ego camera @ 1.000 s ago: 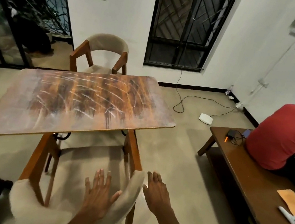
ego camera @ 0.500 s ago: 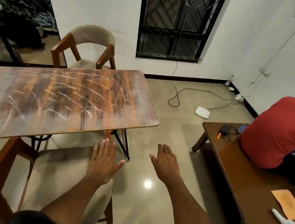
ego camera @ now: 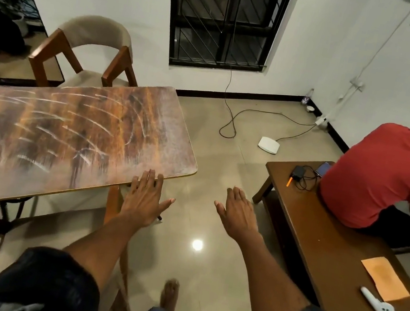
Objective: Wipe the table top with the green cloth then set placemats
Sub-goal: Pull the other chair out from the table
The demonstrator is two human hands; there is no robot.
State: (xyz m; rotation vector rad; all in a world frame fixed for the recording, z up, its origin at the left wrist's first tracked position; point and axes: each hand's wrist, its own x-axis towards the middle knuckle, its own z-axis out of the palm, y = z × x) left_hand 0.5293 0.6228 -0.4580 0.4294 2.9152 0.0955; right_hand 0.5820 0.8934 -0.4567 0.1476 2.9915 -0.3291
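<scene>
**Head view: both hands out flat by the table corner**

The table (ego camera: 71, 131), its wooden top streaked with pale smears, fills the left of the scene. The left hand (ego camera: 145, 198) reaches out palm down with straight, spread fingers, the fingertips over the table's near right edge; whether they touch the wood cannot be told. The right hand (ego camera: 239, 213) is stretched out over the floor, fingers straight and together, holding nothing. A padded chair (ego camera: 88, 49) stands at the table's far side. To the right, a seated person in a red shirt (ego camera: 389, 177) sits on a low bench (ego camera: 333, 246), which carries an orange paper (ego camera: 385, 277) and a white controller (ego camera: 378, 302) at its near end. No cloth or placemats are in sight.
</scene>
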